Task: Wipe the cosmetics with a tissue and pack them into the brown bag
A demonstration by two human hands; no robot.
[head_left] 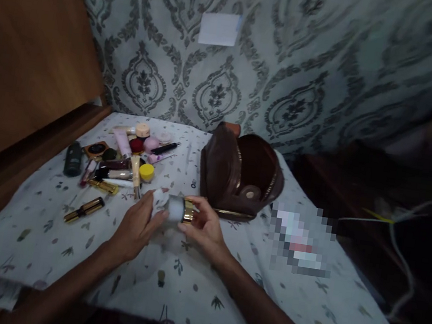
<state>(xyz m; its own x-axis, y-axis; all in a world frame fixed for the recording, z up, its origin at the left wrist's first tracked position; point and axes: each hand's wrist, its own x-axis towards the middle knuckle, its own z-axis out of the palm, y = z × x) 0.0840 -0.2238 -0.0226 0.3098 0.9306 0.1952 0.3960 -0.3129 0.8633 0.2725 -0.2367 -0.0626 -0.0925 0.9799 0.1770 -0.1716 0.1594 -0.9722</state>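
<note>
A small frosted white bottle (175, 209) with a shiny gold cap (188, 211) lies sideways above the table, between my two hands. My right hand (208, 229) has its fingers and thumb closed on the gold-capped end. Bunched in my left hand (137, 226) is a crumpled white tissue or wipe (160, 198), close to the bottle's pale end. Whether the tissue touches the bottle I cannot tell. Just behind my right hand stands a brown cosmetic bag (220, 171), its zipped top gaping open.
Several cosmetics lie in a cluster on the left, among them a yellow-lidded jar (147, 172), a dark bottle (74, 159) and a pink tube (122, 142). A black-and-gold lipstick tube (84, 210) lies nearer. The patterned tablecloth (132, 290) meets a wooden cabinet (34, 48). A blurred-out item (302, 240) lies right.
</note>
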